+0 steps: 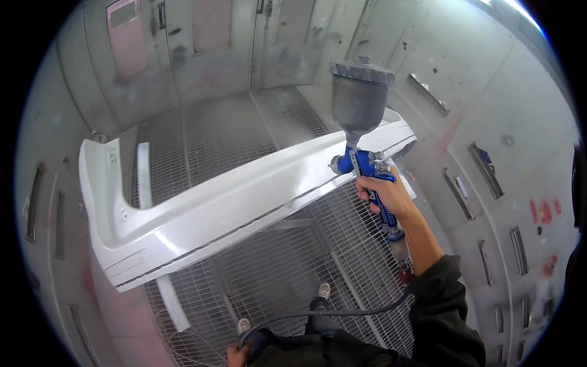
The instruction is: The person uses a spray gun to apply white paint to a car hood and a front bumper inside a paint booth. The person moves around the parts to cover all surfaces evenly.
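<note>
My right hand is wrapped round the handle of a blue spray gun, whose grey, lidded paint cup stands upright on top. The gun's nozzle points left, over the right part of a long white body panel with an upturned left end. Below the handle, an inline fitting leads to a dark air hose. This hose runs left across my front to my left hand, which is closed round it low in the picture. Part of the left hand is cut off by the lower edge.
Pale support bars show under the panel. The floor is metal grating, where my shoes stand. Paint-spotted walls with metal fixtures rise at the right, and doors stand at the back. A thin line loops at lower left.
</note>
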### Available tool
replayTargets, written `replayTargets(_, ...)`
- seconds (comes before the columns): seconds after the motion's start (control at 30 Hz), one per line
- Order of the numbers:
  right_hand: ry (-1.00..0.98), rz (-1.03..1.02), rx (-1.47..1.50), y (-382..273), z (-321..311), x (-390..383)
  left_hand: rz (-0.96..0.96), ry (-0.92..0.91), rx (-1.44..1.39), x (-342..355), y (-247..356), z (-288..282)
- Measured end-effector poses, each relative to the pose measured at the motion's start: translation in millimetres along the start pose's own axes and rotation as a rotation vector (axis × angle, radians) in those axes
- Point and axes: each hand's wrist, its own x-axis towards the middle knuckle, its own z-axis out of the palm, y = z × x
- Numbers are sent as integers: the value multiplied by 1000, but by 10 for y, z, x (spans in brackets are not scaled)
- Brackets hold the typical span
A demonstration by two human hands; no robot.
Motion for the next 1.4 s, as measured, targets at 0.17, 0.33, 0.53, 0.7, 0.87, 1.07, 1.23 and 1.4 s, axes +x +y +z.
replayTargets(0.17,-57,2,-20,246,-1151,695,98,-67,-168,-367,951,1076)
replayTargets(0.33,7,30,-75,375,-2170,1333,47,-107,-275,-732,1803,2053)
replayTargets(0.53,62,-15,-114,564,-3179,1987,117,-261,-254,-908,2501,2685)
replayTargets(0.7,145,-28,-140,817,-3727,2505,142,-404,-234,-942,2920,2970)
replayTargets(0.87,265,-38,-209,1027,-4174,2870,168,-428,-266,-934,3124,3218)
replayTargets(1.07,434,-40,-326,1288,-4459,2907,184,-442,-306,-888,3107,3279)
replayTargets(1.23,170,36,-114,974,-3678,2102,74,-197,-291,-894,2817,3094)
replayTargets(1.4,25,76,-51,556,-2665,1448,-46,23,-277,-762,1978,2621)
